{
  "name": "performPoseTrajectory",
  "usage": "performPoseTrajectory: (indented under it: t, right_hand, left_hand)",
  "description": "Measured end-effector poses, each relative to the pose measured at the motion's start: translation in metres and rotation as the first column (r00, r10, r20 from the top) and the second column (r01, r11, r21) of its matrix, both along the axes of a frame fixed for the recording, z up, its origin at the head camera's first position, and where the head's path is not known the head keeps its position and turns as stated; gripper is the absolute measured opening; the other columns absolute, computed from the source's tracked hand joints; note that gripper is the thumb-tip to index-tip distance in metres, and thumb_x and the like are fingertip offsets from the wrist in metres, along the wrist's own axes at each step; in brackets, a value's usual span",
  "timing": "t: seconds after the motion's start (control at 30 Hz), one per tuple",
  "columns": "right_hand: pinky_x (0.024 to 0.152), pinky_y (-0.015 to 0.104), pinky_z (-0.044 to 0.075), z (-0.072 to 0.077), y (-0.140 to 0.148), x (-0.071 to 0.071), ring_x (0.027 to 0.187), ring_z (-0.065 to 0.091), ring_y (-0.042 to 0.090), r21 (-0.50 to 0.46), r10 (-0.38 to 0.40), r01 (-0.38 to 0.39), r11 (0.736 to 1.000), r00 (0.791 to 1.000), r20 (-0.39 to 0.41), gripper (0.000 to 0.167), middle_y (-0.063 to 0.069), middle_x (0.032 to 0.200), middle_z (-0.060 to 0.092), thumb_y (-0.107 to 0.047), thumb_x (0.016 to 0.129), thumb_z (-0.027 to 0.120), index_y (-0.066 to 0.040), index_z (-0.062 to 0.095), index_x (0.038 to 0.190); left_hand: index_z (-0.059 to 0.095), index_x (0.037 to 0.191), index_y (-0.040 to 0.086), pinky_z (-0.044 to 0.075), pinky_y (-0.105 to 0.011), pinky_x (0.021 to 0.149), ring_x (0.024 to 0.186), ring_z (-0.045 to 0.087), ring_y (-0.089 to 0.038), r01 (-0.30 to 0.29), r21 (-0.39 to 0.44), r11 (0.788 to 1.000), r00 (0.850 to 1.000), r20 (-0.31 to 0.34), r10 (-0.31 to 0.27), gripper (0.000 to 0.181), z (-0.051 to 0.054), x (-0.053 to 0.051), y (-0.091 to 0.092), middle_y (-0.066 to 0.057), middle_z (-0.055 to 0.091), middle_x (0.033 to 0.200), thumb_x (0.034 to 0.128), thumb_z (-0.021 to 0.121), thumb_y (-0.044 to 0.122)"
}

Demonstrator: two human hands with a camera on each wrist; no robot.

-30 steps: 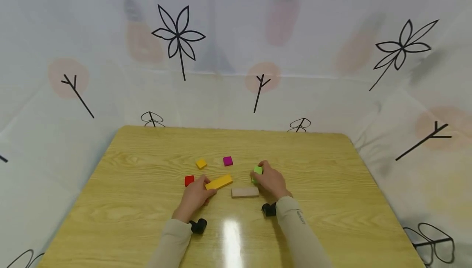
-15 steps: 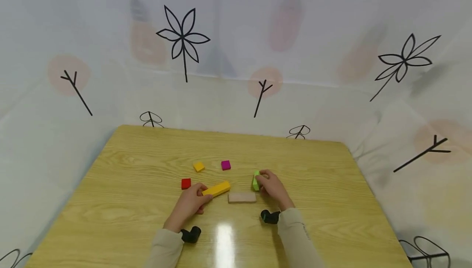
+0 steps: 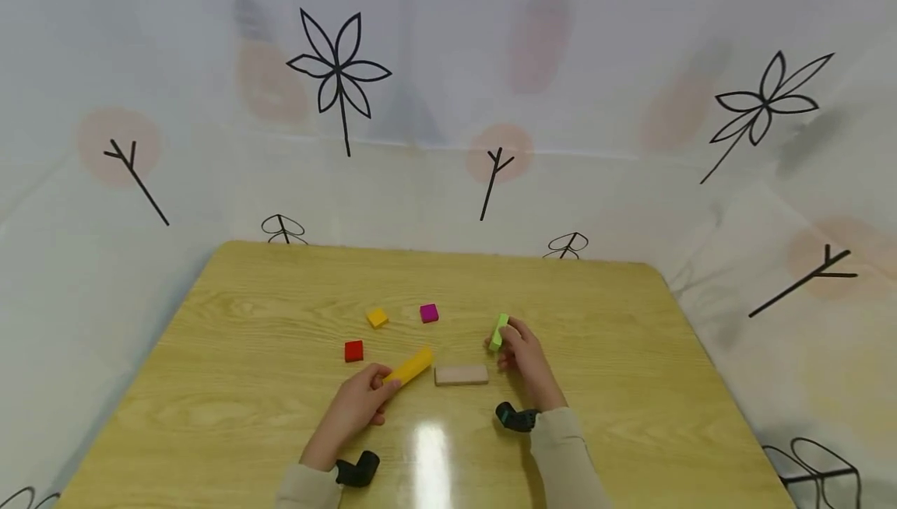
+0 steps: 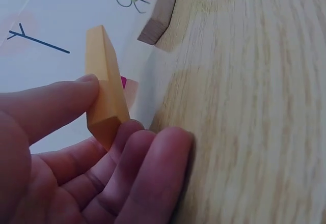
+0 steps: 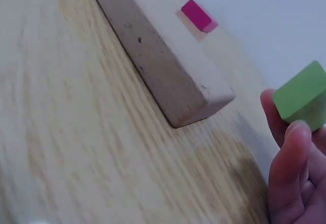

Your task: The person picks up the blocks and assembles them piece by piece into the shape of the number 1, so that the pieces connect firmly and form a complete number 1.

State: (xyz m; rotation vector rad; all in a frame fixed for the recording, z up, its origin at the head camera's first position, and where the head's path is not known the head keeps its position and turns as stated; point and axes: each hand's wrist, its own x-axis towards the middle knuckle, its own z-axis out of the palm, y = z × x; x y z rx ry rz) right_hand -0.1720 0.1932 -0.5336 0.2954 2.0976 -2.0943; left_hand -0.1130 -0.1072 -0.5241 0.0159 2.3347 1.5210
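Observation:
My left hand (image 3: 357,398) pinches one end of a long yellow block (image 3: 409,366) between thumb and fingers; in the left wrist view the yellow block (image 4: 104,76) is tilted up off the table. On the right, a light green block (image 3: 499,332) is held in my right hand (image 3: 525,357). The right wrist view shows the thumb and a finger on the green block (image 5: 303,96), raised above the tabletop. Between the two hands lies a plain wooden block (image 3: 461,374), flat on the table and touched by neither.
A red block (image 3: 353,351), a small yellow block (image 3: 378,317) and a magenta block (image 3: 429,313) rest on the wooden table (image 3: 589,299) beyond the left hand. A patterned cloth (image 3: 420,190) hangs behind the table's back edge.
My left hand has drawn the long yellow block toward me, slightly left and away from the red block. My right hand has lifted and turned the green block.

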Motion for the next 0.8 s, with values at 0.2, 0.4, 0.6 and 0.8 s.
performPoseTrajectory:
  t: [0.2, 0.4, 0.6, 0.8]
  right_hand:
    - [0.054, 0.026, 0.044, 0.001, -0.001, 0.004, 0.058, 0.049, 0.015, -0.029, -0.003, 0.003, 1.0, 1.0, 0.005, 0.04, 0.019, 0.101, 0.061, -0.024, 0.091, 0.045, -0.015, 0.039, 0.13]
    - [0.056, 0.025, 0.043, 0.002, -0.003, 0.013, 0.063, 0.05, 0.016, -0.053, -0.033, 0.033, 0.998, 0.999, -0.002, 0.045, 0.015, 0.099, 0.061, -0.036, 0.089, 0.052, -0.018, 0.037, 0.128]
    - [0.06, 0.03, 0.048, 0.006, -0.011, 0.021, 0.065, 0.055, 0.018, -0.092, -0.017, 0.014, 0.996, 0.999, -0.028, 0.056, 0.019, 0.098, 0.06, -0.039, 0.084, 0.058, -0.018, 0.034, 0.131]
    - [0.065, 0.035, 0.049, 0.012, -0.027, 0.032, 0.069, 0.058, 0.023, -0.057, 0.03, -0.032, 0.998, 0.999, -0.037, 0.061, 0.018, 0.1, 0.057, -0.037, 0.084, 0.059, -0.017, 0.032, 0.134]
  left_hand:
    - [0.052, 0.114, 0.005, 0.046, -0.029, 0.051, 0.054, 0.052, -0.015, 0.033, -0.029, 0.999, 0.998, -0.046, -0.034, 0.047, 0.003, 0.005, -0.002, -0.005, 0.047, 0.078, 0.0848, 0.056, 0.042]
    - [0.052, 0.115, 0.007, 0.045, -0.027, 0.051, 0.054, 0.051, -0.014, 0.066, -0.057, 0.996, 0.995, -0.071, -0.07, 0.045, 0.003, 0.01, -0.001, -0.004, 0.046, 0.08, 0.0855, 0.055, 0.041]
    - [0.053, 0.115, 0.008, 0.042, -0.026, 0.047, 0.05, 0.051, -0.014, 0.092, -0.095, 0.991, 0.988, -0.114, -0.102, 0.043, 0.003, 0.014, 0.0, -0.002, 0.047, 0.075, 0.0857, 0.056, 0.039]
    - [0.053, 0.117, 0.009, 0.038, -0.026, 0.044, 0.045, 0.048, -0.012, 0.122, -0.157, 0.98, 0.98, -0.137, -0.144, 0.042, 0.005, 0.017, -0.004, 0.0, 0.047, 0.073, 0.086, 0.056, 0.038]
